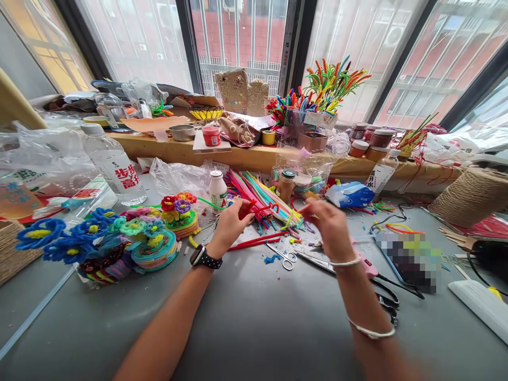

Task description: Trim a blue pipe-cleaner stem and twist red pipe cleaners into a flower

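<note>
A red pipe cleaner is pinched between the thumb and fingers of my left hand, which wears a dark watch. Its bent red length seems to run on over the pile of coloured pipe cleaners behind. My right hand is raised to the right, blurred, its fingers drawn together; a reddish bit shows at the fingertips, too smeared to name. Between the hands, small scissors lie on the grey table near blue fluff trimmings. Long red pipe cleaners lie just beside my left hand.
Fuzzy flower pots and blue flowers stand at left, near a water bottle. A white small bottle and brown jar stand behind. At right are a pink tool, phone and twine spool.
</note>
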`<action>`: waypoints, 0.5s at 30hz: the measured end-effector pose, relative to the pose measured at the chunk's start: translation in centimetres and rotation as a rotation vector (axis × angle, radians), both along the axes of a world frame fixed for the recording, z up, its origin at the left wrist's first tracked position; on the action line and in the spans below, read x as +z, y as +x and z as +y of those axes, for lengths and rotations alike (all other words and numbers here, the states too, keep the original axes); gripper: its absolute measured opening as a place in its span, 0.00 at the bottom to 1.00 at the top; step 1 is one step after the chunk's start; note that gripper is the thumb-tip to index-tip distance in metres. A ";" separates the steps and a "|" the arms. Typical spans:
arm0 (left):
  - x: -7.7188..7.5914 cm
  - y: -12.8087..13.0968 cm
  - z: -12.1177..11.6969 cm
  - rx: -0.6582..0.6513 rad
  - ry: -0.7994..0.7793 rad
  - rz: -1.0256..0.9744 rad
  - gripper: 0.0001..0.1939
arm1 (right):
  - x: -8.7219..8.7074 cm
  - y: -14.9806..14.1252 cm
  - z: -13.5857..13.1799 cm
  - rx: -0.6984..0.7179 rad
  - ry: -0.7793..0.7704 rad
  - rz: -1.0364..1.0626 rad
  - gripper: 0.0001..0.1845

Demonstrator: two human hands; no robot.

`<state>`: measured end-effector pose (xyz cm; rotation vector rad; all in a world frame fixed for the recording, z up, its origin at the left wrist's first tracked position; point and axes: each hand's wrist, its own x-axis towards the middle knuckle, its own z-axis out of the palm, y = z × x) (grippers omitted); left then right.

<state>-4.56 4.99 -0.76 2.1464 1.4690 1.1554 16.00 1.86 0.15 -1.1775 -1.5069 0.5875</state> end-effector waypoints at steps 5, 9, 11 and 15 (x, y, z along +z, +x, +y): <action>0.0 -0.2 -0.1 0.164 0.086 0.200 0.11 | -3.5 -3.1 1.7 0.012 -0.014 -0.600 0.03; -0.2 -0.3 0.1 0.215 0.102 0.238 0.12 | -5.1 -3.5 1.9 0.024 0.010 -0.816 0.09; -0.3 -0.3 0.1 0.226 0.091 0.245 0.12 | -5.3 -3.4 1.8 0.017 0.027 -0.891 0.09; -0.5 -0.3 0.2 0.229 0.100 0.246 0.13 | -5.2 -3.4 1.7 -0.009 0.067 -0.974 0.09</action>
